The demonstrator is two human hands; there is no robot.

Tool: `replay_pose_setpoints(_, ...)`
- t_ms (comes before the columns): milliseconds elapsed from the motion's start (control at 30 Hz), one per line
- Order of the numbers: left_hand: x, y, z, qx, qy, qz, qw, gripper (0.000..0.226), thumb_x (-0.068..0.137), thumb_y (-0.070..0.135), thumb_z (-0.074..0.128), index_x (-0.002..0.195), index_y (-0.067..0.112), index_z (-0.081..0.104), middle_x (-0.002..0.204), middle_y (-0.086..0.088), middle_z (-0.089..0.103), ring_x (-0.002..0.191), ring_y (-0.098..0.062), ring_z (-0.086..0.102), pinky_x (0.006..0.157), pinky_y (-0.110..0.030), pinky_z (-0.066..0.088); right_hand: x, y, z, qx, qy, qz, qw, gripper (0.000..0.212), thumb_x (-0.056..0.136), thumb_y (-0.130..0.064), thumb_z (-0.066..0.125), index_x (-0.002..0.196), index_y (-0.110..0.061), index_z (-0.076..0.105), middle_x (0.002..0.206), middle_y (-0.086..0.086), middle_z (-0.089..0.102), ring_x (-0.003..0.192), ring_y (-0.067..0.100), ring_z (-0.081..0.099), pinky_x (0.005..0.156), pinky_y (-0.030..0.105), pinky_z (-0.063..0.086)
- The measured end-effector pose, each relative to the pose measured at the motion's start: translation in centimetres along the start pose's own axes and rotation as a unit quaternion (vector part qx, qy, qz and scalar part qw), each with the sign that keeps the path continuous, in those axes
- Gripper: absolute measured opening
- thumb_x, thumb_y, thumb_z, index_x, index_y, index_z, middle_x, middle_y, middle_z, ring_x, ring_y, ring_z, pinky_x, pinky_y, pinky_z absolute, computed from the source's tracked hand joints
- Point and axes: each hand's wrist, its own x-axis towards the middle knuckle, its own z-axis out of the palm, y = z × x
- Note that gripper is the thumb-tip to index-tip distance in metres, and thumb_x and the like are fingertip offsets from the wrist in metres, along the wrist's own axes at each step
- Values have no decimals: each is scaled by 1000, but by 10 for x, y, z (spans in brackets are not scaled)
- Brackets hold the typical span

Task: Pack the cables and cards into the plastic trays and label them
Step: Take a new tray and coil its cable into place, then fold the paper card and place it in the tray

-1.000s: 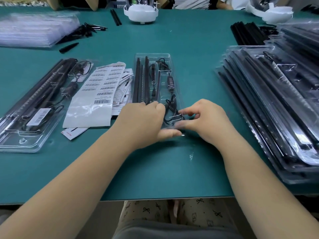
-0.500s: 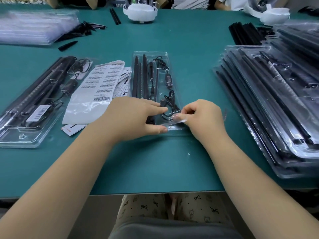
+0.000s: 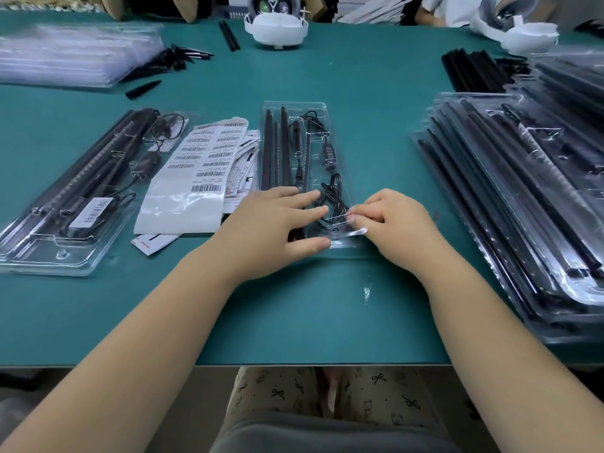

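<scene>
The clear plastic tray [image 3: 295, 107] lay at frame centre, long axis running from the near edge toward the top. The left hand [image 3: 274, 223] pressed flat on its near end; the right hand [image 3: 397, 223] pinched the near-right corner.

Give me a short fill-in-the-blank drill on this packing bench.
1. The left hand lies flat on the middle ____.
2. The right hand pinches that tray's near ____ corner.
3. The barcode label sheet lies to the ____ of the middle tray.

Missing words: tray; right; left
</scene>
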Motion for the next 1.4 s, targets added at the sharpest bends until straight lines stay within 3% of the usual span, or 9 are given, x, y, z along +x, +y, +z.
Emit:
replay_pose_setpoints(133,1,6,1,-69,-9,27,997,52,93,45,52,142,29,42,145,11,43,134,-8,31,116,-35,16,-1,-1,-11,196,-49,95,975,24,90,-32,54,84,-27,77,83,-8,68,73,4,54,69,17,40)
replay_pose_setpoints(300,3,10,8,-30,5,36,999,49,96,42,46,143,30,40,147,1,40,136,-18,29,113,-27,16,-2,-5,4,159,89,80,980,9,81,-33,71,88,-28,70,71,0,70,67,16,63,73,33,54)
replay_pose_setpoints(400,3,9,9,-21,5,46,999,48,96,42,45,143,30,41,148,0,38,137,-19,27,113,-25,12,0,0,3,214,73,97,969,43,79,-26,75,114,-37,52,70,-8,69,53,6,64,59,17,48)
replay_pose_setpoints(567,4,2,14,0,-7,51,999,55,94,54,35,146,38,29,157,10,21,143,-17,17,111,-18,0,3,0,2,239,28,101,965,21,88,-10,64,106,-21,66,64,-2,64,48,17,63,70,37,59)
replay_pose_setpoints(667,4,3,15,1,2,52,999,60,90,63,29,144,38,33,154,12,27,142,-18,20,112,-21,5,5,-1,2,205,27,103,973,21,89,-9,55,98,-27,59,65,-4,64,45,16,65,59,24,54)
replay_pose_setpoints(833,1,0,1,-331,193,-69,921,17,83,43,55,96,40,66,94,25,68,95,0,59,84,-13,42,5,-5,12,155,80,92,980,24,82,-10,50,98,-24,58,78,-4,62,37,7,58,38,8,36)
replay_pose_setpoints(900,4,-21,-6,-211,311,-170,911,13,85,29,58,94,33,66,94,22,66,97,-3,54,86,-17,38,4,-7,12,161,88,81,980,26,80,-9,51,97,-27,60,75,-2,61,36,6,56,38,8,36)
replay_pose_setpoints(1033,5,-60,-12,39,200,-367,907,25,89,24,52,107,27,69,126,-4,54,116,-33,38,94,-40,30,3,-7,10,146,69,60,985,32,79,-8,49,86,-35,66,69,-1,61,36,9,57,41,9,39)
replay_pose_setpoints(1400,2,-55,-11,80,221,-375,897,34,91,20,47,120,15,64,129,-13,50,113,-37,40,90,-44,35,3,-5,7,142,62,48,987,35,79,-8,49,81,-40,63,60,-4,60,39,11,60,48,11,45)
